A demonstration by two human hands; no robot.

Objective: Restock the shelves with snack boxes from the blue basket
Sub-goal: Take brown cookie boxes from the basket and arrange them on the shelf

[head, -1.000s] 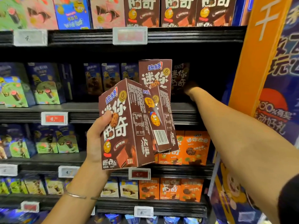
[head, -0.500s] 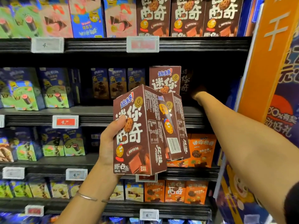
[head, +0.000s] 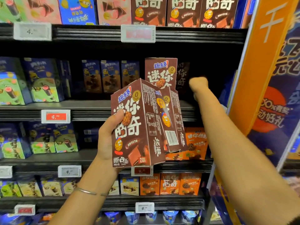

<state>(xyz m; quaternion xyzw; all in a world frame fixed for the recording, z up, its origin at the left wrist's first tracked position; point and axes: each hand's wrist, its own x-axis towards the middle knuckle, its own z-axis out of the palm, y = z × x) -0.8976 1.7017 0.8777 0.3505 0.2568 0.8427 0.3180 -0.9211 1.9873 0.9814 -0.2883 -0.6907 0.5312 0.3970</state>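
Note:
My left hand [head: 108,135] grips two brown snack boxes [head: 136,125] side by side, upright, in front of the shelves at centre. A matching brown box [head: 160,71] stands on the second shelf [head: 90,104] right behind them, with another darker one [head: 182,75] deeper in beside it. My right hand [head: 198,84] reaches into the dark gap on that shelf, just right of these boxes. Only its back and wrist show; the fingers are hidden. The blue basket is out of view.
More brown boxes [head: 181,12] fill the top shelf. Blue and green boxes [head: 40,82] stand at the left, orange boxes [head: 196,143] on the shelves below. An orange and blue display panel [head: 259,70] closes the right side.
My right hand has come a little out of the shelf's shadow and shows more plainly. My left hand still holds both boxes at about the same spot.

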